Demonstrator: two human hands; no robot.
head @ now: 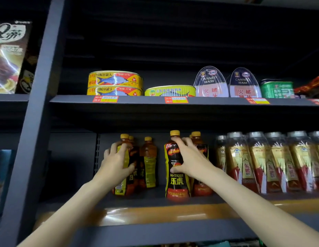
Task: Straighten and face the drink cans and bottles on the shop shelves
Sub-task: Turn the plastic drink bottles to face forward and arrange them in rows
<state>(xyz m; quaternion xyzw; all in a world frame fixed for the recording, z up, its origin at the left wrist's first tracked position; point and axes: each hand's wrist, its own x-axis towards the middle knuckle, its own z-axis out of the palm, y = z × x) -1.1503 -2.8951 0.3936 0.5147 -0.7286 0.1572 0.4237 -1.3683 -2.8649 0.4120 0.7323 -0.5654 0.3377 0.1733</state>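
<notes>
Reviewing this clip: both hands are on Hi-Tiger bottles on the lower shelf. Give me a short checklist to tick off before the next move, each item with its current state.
1. Right hand has a firm grip on the front Hi-Tiger bottle: ok, fingers and thumb wrap it.
2. That bottle's label faces out: ok, the logo reads from the front.
3. Left hand grips the left bottle: ok.
4. Left bottle's label faces out: not ok, its yellow side panel is turned forward.
5. Middle bottle sits at the shelf front: not ok, it stands further back with its yellow panel showing.
6. Gold-label bottles clear of the right hand: ok.
</notes>
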